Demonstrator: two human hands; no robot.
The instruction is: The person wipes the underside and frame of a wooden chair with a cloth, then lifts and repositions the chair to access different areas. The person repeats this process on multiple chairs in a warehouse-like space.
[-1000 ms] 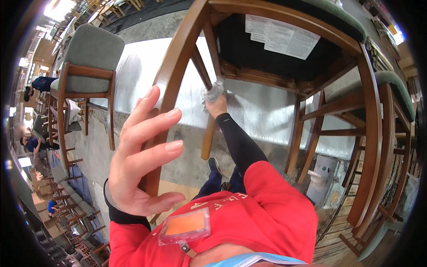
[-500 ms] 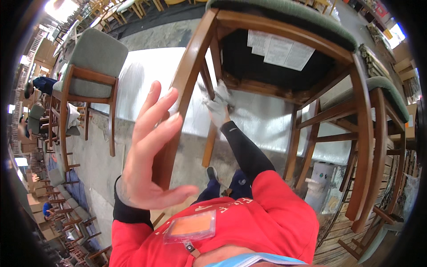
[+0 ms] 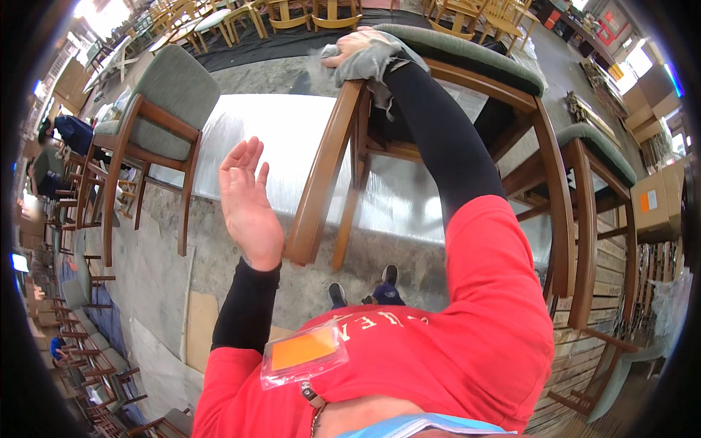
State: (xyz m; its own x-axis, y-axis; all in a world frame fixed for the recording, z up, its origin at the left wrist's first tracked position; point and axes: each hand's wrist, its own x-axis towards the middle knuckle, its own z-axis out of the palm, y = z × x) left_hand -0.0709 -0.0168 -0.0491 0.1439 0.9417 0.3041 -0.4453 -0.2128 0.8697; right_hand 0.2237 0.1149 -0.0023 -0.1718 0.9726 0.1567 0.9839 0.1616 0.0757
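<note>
A wooden chair (image 3: 319, 182) with a grey-green padded seat (image 3: 467, 55) is tipped in front of me, its legs toward me and the dark underside of its seat facing me. My right hand (image 3: 353, 50) holds a grey cloth (image 3: 374, 64) against the far left corner, where the leg meets the seat. The right arm reaches across the chair's frame, and the cloth hides part of the fingers. My left hand (image 3: 250, 208) is raised beside the left leg, fingers stretched out, holding nothing and apart from the wood.
A silvery sheet-covered surface (image 3: 274, 131) lies beneath the chair. Another upholstered chair (image 3: 171, 102) stands at the left, and a similar one (image 3: 595, 157) at the right. Cardboard boxes (image 3: 657, 201) are stacked far right. Yellow wooden chairs (image 3: 288, 16) line the back; people are at the far left.
My right hand has moved with the cloth from an inner leg up and away to the seat corner. The left hand has drawn back from the chair's leg, and still stays open.
</note>
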